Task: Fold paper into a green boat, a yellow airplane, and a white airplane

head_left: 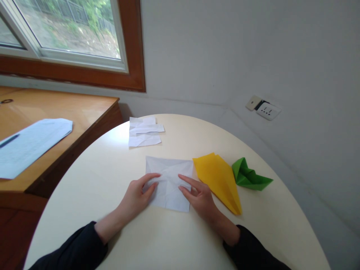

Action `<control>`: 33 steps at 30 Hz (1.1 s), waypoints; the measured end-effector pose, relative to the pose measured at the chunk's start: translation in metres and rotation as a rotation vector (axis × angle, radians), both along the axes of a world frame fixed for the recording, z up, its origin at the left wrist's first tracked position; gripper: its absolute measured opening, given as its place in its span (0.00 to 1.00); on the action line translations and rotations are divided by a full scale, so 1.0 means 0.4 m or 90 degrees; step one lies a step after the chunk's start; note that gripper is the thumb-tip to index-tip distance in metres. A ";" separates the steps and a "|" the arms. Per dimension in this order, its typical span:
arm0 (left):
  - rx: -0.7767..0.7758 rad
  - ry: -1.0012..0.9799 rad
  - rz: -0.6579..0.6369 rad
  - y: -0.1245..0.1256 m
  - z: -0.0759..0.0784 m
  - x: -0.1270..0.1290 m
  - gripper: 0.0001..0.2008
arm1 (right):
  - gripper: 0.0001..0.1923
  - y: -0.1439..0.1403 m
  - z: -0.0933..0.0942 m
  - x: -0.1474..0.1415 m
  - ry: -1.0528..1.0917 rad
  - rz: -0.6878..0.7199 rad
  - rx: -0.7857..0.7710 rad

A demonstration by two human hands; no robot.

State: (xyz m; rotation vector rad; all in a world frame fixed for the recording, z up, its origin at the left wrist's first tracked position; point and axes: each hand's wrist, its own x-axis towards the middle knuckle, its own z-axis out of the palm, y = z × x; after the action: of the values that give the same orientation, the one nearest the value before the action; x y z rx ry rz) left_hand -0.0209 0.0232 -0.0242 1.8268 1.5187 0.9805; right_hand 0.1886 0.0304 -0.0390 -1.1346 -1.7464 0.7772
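A square sheet of white paper (170,197) with crease lines lies flat on the round table in front of me. My left hand (142,189) rests on its left side, thumb and forefinger apart. On the right side lies my right hand (198,193), its forefinger and thumb also spread over the sheet. Neither hand grips the paper. Just right of the sheet is a folded yellow paper (219,178), partly behind my right hand. Beyond it sits a green folded paper boat (249,176).
Several white paper strips (144,140) lie at the far side of the round table (98,180). A wooden desk (92,107) on the left bears papers (36,142) and a pen (9,140). A wall socket (267,110) and a window (75,30) are behind.
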 end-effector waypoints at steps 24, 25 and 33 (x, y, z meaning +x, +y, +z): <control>0.022 0.017 0.016 -0.001 -0.006 -0.001 0.13 | 0.09 0.008 0.006 0.001 -0.034 -0.036 0.096; 0.023 0.021 0.015 -0.002 -0.006 0.000 0.13 | 0.08 0.007 0.008 0.001 -0.033 -0.031 0.102; 0.039 0.021 0.009 -0.008 -0.005 0.005 0.12 | 0.04 0.007 0.013 -0.002 -0.027 -0.049 0.148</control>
State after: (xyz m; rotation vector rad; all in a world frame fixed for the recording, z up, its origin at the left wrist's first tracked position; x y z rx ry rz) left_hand -0.0190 0.0201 -0.0261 1.8863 1.5389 1.0179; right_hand 0.1878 0.0330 -0.0337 -1.0596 -1.7661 0.4916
